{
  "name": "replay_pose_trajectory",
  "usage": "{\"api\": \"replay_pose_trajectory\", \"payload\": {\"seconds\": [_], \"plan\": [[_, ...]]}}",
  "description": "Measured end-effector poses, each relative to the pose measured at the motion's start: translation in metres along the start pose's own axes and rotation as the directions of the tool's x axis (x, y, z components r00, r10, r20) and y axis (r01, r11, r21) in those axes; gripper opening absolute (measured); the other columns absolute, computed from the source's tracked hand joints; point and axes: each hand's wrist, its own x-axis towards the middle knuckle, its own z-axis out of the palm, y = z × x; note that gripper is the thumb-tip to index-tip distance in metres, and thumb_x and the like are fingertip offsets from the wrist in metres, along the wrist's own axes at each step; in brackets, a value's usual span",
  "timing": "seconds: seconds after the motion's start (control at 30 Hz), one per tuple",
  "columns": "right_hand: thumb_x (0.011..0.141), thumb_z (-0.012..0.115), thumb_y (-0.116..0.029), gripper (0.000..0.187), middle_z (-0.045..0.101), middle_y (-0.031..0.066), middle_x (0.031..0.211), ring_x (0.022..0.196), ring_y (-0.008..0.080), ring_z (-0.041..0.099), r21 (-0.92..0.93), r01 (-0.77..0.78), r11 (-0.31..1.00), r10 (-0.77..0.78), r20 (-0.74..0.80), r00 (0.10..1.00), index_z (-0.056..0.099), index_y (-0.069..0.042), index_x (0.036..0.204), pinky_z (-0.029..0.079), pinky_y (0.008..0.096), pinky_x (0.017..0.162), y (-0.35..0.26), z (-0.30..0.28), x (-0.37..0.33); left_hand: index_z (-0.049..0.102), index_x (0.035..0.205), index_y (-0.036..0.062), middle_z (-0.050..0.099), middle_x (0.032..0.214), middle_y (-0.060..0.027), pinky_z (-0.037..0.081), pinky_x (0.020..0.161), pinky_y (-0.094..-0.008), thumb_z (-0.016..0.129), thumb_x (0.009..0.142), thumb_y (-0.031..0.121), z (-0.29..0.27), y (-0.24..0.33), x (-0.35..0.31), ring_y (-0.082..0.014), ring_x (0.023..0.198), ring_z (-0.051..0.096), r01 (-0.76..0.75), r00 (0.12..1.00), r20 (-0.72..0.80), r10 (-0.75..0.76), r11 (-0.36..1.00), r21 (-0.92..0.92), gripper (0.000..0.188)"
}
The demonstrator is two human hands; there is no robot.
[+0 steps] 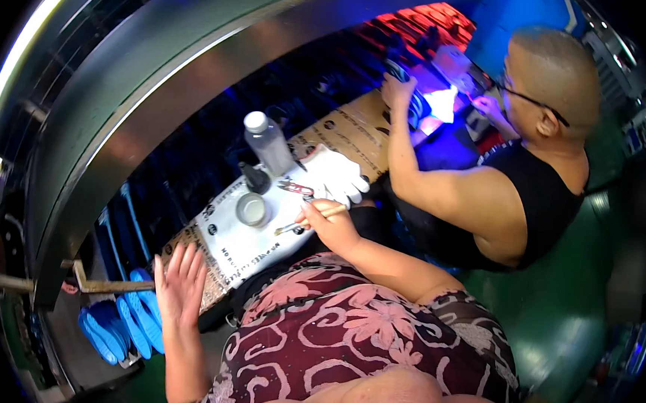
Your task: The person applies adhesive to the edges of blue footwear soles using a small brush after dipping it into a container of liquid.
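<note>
My right hand [330, 226] holds a small brush [326, 214] by its wooden handle, bristles pointing left over a white sheet [224, 224]. Left of the bristles stands a small round cup [252, 210] that looks to have liquid in it. Behind the cup are a dark bottle [255, 178] with a pointed top and a clear bottle [270, 144] with a white cap. White gloves [336, 174] and red-handled snips [298, 188] lie just beyond my right hand. My left hand [181, 285] is raised at the near left end of the sheet, fingers stretched out, holding nothing.
Blue sole-shaped pieces [123, 322] lie at lower left, near a bent metal bar [107, 286]. A curved metal hood [158, 100] arches over the line. At right, a co-worker [488, 191] handles a dark item under bright bluish light. Brown printed cardboard [362, 129] covers the ledge.
</note>
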Motion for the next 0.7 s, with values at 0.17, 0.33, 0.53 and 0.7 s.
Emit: {"api": "replay_pose_trajectory", "payload": {"seconds": [0.17, 0.33, 0.53, 0.7], "plan": [[0.093, 0.055, -0.021, 0.030, 0.064, 0.0045, 0.066, 0.059, 0.0089, 0.057, 0.050, 0.041, 0.998, -0.039, -0.052, 0.998, 0.068, -0.001, 0.076, 0.045, 0.0237, 0.056, 0.007, -0.010, 0.009, 0.014, 0.148, 0.0115, 0.035, 0.141, -0.0112, 0.041, 0.096, -0.0390, 0.070, 0.075, 0.053, -0.228, -0.086, -0.031, -0.0243, 0.117, 0.047, 0.043, 0.554, -0.822, -0.131, 0.991, -0.129, 0.101], [0.095, 0.051, -0.017, 0.030, 0.061, 0.0061, 0.069, 0.061, 0.0107, 0.057, -0.021, 0.056, 0.998, -0.057, -0.015, 0.998, 0.066, 0.001, 0.076, 0.046, 0.0246, 0.058, 0.005, -0.026, 0.015, 0.014, 0.142, 0.0055, 0.050, 0.121, -0.0131, 0.049, 0.082, -0.0348, 0.073, 0.068, 0.062, -0.308, -0.093, -0.078, -0.0234, 0.096, 0.057, -0.025, 0.357, -0.931, -0.080, 0.995, -0.095, 0.110], [0.090, 0.057, -0.018, 0.028, 0.061, 0.0054, 0.060, 0.060, 0.0192, 0.059, -0.161, 0.189, 0.969, -0.198, -0.045, 0.979, 0.065, -0.004, 0.068, 0.045, 0.0321, 0.060, 0.016, -0.042, 0.034, 0.035, 0.121, -0.0021, 0.062, 0.096, -0.0114, 0.052, 0.070, -0.0293, 0.071, 0.068, 0.062, -0.369, -0.059, -0.048, -0.0221, 0.077, 0.061, 0.047, 0.395, -0.919, -0.011, 0.999, 0.009, 0.091], [0.089, 0.058, -0.019, 0.028, 0.061, 0.0055, 0.061, 0.062, 0.0226, 0.059, -0.180, 0.258, 0.949, -0.259, 0.018, 0.966, 0.065, -0.007, 0.065, 0.045, 0.0343, 0.063, 0.016, -0.043, 0.044, 0.043, 0.108, 0.0006, 0.061, 0.088, -0.0093, 0.052, 0.065, -0.0274, 0.072, 0.071, 0.057, -0.401, -0.055, -0.048, -0.0203, 0.072, 0.061, 0.073, 0.288, -0.958, -0.013, 0.997, 0.008, 0.074]]}}
